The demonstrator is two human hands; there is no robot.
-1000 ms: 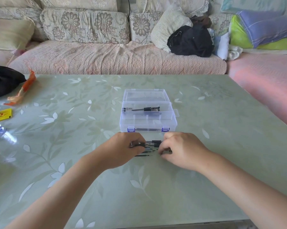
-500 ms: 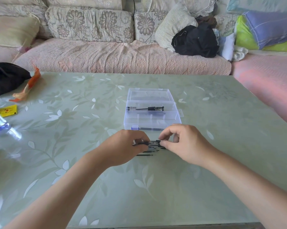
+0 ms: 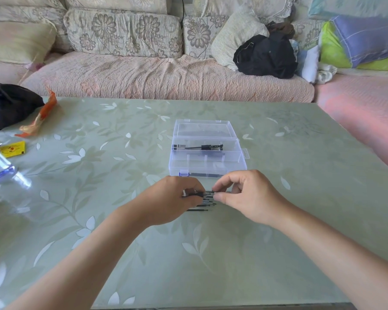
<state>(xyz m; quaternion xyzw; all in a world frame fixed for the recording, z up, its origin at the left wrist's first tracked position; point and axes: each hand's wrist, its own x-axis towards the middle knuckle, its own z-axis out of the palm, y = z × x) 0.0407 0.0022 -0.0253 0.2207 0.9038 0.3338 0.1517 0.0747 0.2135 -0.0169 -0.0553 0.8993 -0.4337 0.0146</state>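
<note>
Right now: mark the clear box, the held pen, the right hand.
clear box [image 3: 211,165]: head view, front wall.
held pen [image 3: 208,192]: head view, barrel between the hands.
right hand [image 3: 252,198]: head view, back of hand.

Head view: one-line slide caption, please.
Left hand and right hand pinch a black pen over loose pens, before an open clear box on the green table.

1 camera, worn on the head (wide-angle, so edges bend), looks forward and down across the worktop [image 3: 300,209]. It sits close above the left hand [image 3: 166,202] and right hand [image 3: 249,198]; the sofa [image 3: 144,79] spans the far top.
</note>
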